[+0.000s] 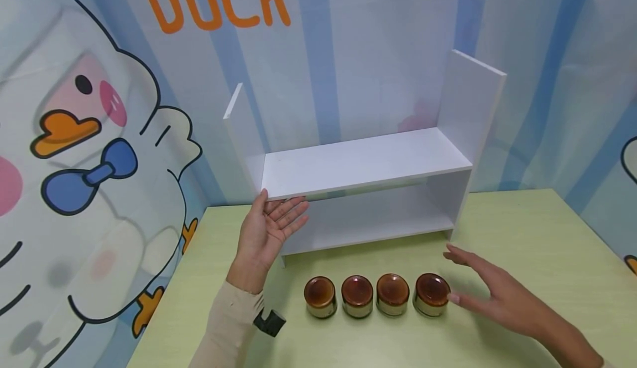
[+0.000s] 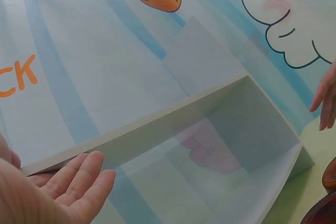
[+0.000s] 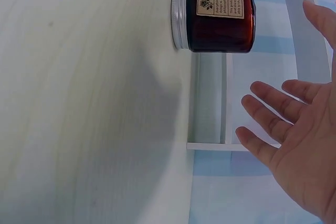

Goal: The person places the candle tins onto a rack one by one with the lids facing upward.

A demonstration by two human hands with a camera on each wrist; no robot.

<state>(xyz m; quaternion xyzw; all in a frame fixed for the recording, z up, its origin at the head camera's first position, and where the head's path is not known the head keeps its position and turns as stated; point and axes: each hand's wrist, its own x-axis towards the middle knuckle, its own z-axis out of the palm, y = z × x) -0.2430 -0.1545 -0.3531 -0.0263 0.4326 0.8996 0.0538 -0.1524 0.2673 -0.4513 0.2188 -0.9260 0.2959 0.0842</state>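
A white two-tier shelf (image 1: 363, 161) stands on the table, with tall side panels. My left hand (image 1: 269, 227) is at its left end, palm up. The thumb lies by the board's front edge and the straight fingers extend just beneath it. Several amber glass jars (image 1: 393, 293) stand in a row in front; the right wrist view shows a jar (image 3: 223, 19) upside down on its silver lid, with a printed paper label. Near the rightmost jar (image 1: 432, 293), my right hand (image 1: 507, 296) hovers with spread fingers, holding nothing; the right wrist view shows a gap between them.
The pale green table (image 1: 527, 219) carries the shelf and jars. A blue striped backdrop (image 1: 368, 36) with a cartoon duck (image 1: 119, 235) hangs behind and on the left. A small black device (image 1: 270, 322) sits at my left wrist.
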